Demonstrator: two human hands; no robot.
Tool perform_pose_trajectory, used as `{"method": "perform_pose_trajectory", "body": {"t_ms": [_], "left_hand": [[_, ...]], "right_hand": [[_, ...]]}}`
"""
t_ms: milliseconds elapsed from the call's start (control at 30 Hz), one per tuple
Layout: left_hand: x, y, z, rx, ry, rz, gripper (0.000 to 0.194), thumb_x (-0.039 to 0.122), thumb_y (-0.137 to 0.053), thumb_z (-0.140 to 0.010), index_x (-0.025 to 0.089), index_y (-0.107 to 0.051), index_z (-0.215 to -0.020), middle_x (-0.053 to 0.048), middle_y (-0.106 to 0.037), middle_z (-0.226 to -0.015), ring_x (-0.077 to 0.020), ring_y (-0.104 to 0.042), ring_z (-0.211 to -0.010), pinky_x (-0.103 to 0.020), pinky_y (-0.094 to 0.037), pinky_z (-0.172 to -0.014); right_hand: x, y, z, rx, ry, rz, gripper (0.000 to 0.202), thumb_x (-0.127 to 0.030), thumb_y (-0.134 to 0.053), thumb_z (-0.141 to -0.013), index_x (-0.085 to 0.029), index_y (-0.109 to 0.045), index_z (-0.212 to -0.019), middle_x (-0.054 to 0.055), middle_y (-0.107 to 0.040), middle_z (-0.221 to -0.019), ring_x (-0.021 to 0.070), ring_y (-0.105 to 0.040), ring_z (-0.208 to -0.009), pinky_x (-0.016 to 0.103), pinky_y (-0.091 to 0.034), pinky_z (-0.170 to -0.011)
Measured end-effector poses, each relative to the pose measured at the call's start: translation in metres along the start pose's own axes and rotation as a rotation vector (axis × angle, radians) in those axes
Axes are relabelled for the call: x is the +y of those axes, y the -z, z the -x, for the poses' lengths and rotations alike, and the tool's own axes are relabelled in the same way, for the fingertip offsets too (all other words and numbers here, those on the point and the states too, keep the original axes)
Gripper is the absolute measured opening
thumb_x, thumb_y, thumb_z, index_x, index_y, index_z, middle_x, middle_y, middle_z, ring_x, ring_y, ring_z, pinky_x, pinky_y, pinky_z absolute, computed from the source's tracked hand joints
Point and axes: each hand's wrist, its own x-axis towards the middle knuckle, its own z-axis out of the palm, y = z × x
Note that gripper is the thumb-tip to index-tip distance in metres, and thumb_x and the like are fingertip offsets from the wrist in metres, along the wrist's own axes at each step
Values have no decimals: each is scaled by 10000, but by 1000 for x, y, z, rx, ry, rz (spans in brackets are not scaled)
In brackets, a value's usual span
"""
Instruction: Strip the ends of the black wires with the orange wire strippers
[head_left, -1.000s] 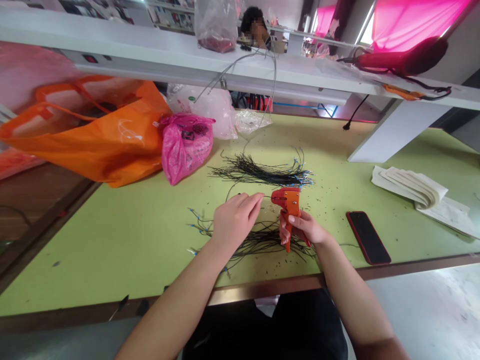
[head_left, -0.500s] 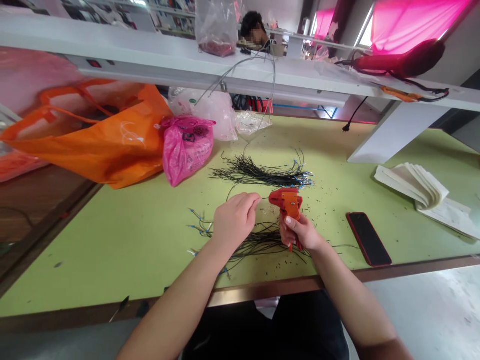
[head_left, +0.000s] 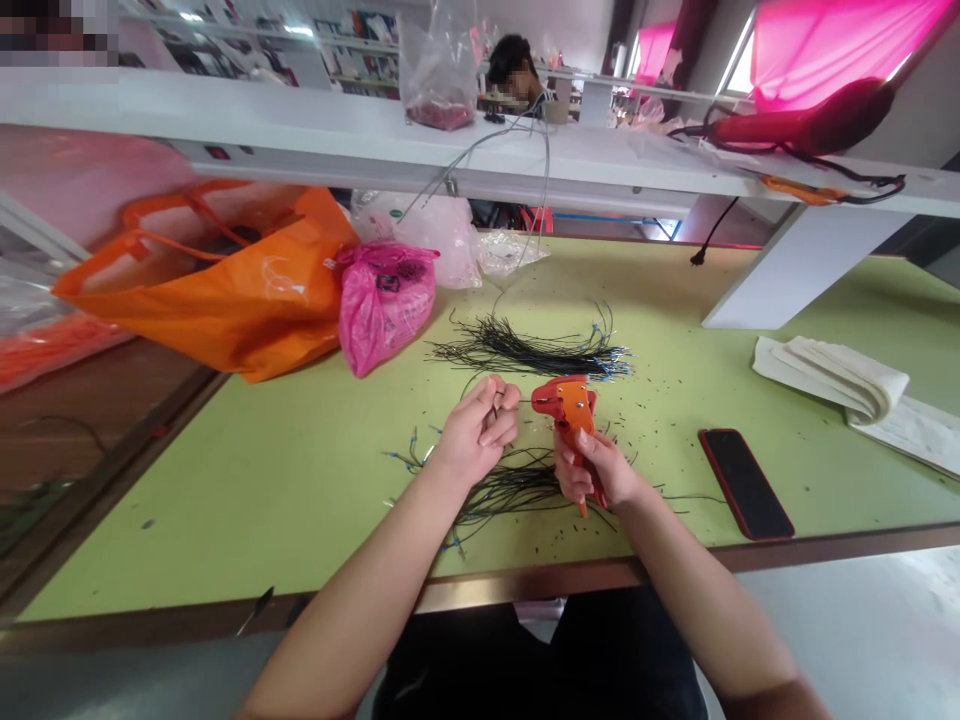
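Note:
My left hand [head_left: 480, 428] is closed on a thin black wire [head_left: 526, 401], whose other end reaches the jaws of a red and orange hand tool [head_left: 574, 400]. My right hand [head_left: 592, 468] is wrapped round the tool's handles, which stand a little apart. Beneath and between my hands lies one bundle of black wires [head_left: 517, 490], with blue tips at its left. Behind the tool rests another bundle of black wires [head_left: 525, 346], its blue-tipped ends pointing right. Small dark scraps are scattered on the green table [head_left: 285, 500].
An orange bag [head_left: 247, 300] and a pink plastic bag [head_left: 386, 305] stand at the left. To the right lie a phone [head_left: 746, 483] and folded papers [head_left: 832, 370]. A white shelf [head_left: 300, 125] spans the back; a person [head_left: 514, 70] sits beyond it.
The fingers of my left hand have shifted, and more of them now shows. The tool's handles have spread apart in my right hand. The whole view has moved slightly.

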Motion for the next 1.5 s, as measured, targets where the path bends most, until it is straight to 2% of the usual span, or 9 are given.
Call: {"method": "perform_pose_trajectory", "body": {"t_ms": [133,333,500,567,733,967,1133,1400,1500], "left_hand": [[4,-3,1,-8,-32,35,391,381,-843,-813,181,-508,-791,96,-495,-671,8,-247,-357,-145,-178,-375],[9,-7,6,-55,-94,28,377,392,-828,-833,184,-517,-782,93,-498,-662,5,-230,-358,-156,-158,-376],[11,-11,9,-62,-134,41,375,402,-809,-852,183,-515,-770,91,-505,-664,2,-206,-356,-170,-147,-373],[12,-13,9,-52,-147,47,392,403,-816,-845,181,-504,-760,93,-501,-661,4,-201,-356,-168,-145,-372],[15,-16,10,-39,-159,50,431,413,-832,-825,179,-479,-745,98,-482,-656,5,-183,-361,-162,-147,-364],[15,-16,12,-51,-133,34,458,432,-831,-820,182,-455,-743,99,-450,-654,6,-153,-369,-153,-144,-362],[15,-16,12,-57,-138,38,463,421,-832,-821,181,-446,-734,99,-447,-655,5,-144,-373,-152,-147,-360],[18,-10,10,-11,-160,48,427,405,-827,-831,185,-468,-760,97,-450,-658,0,-143,-379,-152,-142,-359],[19,-11,11,-30,-155,43,445,416,-828,-827,183,-459,-743,97,-449,-650,0,-148,-376,-153,-146,-360]], "right_hand": [[0,2,3,-59,42,-27,514,-671,-710,-840,-192,-526,-814,-104,-393,-552,47,-269,-392,167,-327,-377],[-6,-2,11,-148,146,29,671,-796,-661,-788,-152,-605,-970,-45,-472,-671,91,-429,-499,235,-417,-496],[-5,-3,10,-246,203,3,577,-711,-676,-846,-163,-604,-1009,-53,-443,-682,81,-382,-500,217,-391,-482],[-3,-4,8,-269,203,-15,600,-730,-680,-829,-166,-601,-1017,-54,-442,-686,81,-379,-504,215,-392,-477],[0,-5,6,-233,221,-2,567,-705,-714,-815,-178,-579,-977,-68,-446,-650,75,-373,-470,208,-399,-443],[5,-3,6,-171,203,26,403,-546,-744,-857,-196,-543,-854,-83,-439,-562,66,-332,-393,195,-368,-388],[8,-5,5,-101,191,46,436,-566,-758,-835,-205,-517,-796,-93,-420,-528,59,-301,-360,192,-354,-373],[5,-5,7,-217,205,-26,406,-545,-732,-871,-179,-565,-921,-74,-451,-611,53,-324,-407,176,-351,-382],[5,-3,9,-206,172,-36,425,-567,-740,-853,-189,-548,-886,-81,-457,-587,51,-323,-381,178,-352,-363]]}}
